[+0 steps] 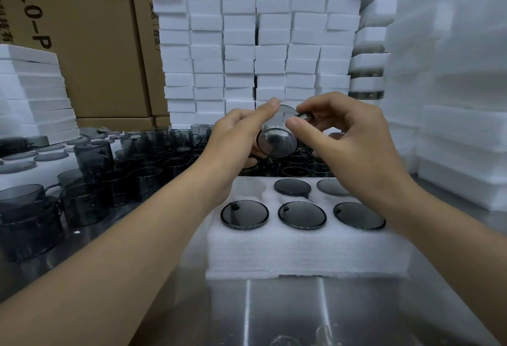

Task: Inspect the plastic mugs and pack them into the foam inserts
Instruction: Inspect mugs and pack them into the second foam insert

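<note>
Smoky plastic mug (277, 138) aloft over foam insert (301, 248): curling left grip (233, 140) round it, pinching its handle with right grip (351, 142)

Head-worn camera looks forward and down, close over the table (288, 312).

Smoky translucent mug (277, 140) tilted, base toward camera, above foam insert's (301, 249) far edge. Five mugs (244, 214) seated in its holes. Loose mugs (90, 181) heaped left of it.
</note>
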`<state>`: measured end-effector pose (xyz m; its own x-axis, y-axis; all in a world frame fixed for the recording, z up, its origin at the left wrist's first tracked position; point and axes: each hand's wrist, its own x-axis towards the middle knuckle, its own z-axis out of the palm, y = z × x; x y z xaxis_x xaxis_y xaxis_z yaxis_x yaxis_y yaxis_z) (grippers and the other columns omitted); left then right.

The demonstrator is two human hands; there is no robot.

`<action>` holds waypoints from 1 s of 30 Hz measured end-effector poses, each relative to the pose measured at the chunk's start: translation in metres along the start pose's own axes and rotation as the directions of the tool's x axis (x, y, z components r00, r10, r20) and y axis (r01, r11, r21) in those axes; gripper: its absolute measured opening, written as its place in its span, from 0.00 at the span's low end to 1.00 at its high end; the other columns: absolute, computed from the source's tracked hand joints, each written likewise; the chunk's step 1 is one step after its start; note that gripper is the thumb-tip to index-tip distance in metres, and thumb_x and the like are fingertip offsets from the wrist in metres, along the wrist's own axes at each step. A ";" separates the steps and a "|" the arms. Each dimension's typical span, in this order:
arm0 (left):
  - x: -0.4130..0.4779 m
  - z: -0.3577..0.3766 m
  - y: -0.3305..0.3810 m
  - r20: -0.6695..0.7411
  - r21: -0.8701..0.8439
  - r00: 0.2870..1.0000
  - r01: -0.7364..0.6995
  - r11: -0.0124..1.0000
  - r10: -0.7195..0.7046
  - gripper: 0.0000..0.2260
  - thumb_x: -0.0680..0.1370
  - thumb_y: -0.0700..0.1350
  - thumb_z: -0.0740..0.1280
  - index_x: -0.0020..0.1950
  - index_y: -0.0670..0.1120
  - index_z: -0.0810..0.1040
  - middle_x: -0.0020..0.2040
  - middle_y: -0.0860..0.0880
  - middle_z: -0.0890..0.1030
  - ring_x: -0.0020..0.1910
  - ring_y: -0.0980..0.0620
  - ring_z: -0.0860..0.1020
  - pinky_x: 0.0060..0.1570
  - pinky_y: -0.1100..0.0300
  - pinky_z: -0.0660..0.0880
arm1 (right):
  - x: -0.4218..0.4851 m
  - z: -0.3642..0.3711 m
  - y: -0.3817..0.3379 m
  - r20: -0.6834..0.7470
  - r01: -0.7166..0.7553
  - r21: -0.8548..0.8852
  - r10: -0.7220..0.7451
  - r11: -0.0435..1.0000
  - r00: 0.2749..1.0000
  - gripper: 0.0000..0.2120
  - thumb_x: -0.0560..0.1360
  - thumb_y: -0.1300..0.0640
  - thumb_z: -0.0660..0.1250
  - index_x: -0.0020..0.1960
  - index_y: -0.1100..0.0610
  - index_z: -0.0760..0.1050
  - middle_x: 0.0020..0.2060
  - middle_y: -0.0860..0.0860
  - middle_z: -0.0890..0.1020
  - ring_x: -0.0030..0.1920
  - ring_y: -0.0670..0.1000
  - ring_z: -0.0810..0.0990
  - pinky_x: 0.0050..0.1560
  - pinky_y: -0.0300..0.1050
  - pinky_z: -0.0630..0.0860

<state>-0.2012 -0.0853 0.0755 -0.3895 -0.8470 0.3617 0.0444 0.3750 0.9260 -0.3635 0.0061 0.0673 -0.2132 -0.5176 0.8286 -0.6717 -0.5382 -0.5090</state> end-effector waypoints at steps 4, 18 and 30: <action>-0.001 0.002 -0.001 0.105 -0.079 0.993 0.064 0.995 -0.055 0.18 0.79 0.66 0.69 0.56 0.54 0.85 0.34 0.45 0.84 0.31 0.52 0.83 0.51 0.51 0.77 | 0.005 -0.001 -0.003 -0.023 -0.101 0.158 0.106 0.982 0.994 0.09 0.78 0.43 0.76 0.48 0.49 0.86 0.39 0.46 0.87 0.39 0.45 0.85 0.38 0.39 0.81; -0.002 0.002 0.009 0.068 -0.316 0.997 -0.022 0.949 0.045 0.12 0.84 0.54 0.68 0.62 0.49 0.78 0.39 0.52 0.82 0.38 0.54 0.84 0.46 0.55 0.74 | 0.008 -0.001 -0.011 -0.092 -0.276 0.414 0.341 0.867 0.936 0.12 0.78 0.46 0.76 0.48 0.54 0.85 0.36 0.47 0.87 0.40 0.47 0.89 0.38 0.36 0.80; -0.008 0.003 0.012 0.186 -0.338 0.981 0.112 0.934 -0.050 0.20 0.84 0.61 0.64 0.69 0.50 0.80 0.56 0.45 0.89 0.53 0.47 0.89 0.49 0.57 0.82 | 0.007 0.001 -0.008 -0.085 -0.253 0.431 0.318 0.866 0.944 0.09 0.79 0.48 0.76 0.53 0.54 0.83 0.43 0.49 0.90 0.46 0.50 0.90 0.39 0.38 0.81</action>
<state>-0.2004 -0.0726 0.0831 -0.5555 -0.7799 0.2885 0.3092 0.1284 0.9423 -0.3589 0.0065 0.0770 -0.4752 -0.6035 0.6403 -0.2220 -0.6219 -0.7510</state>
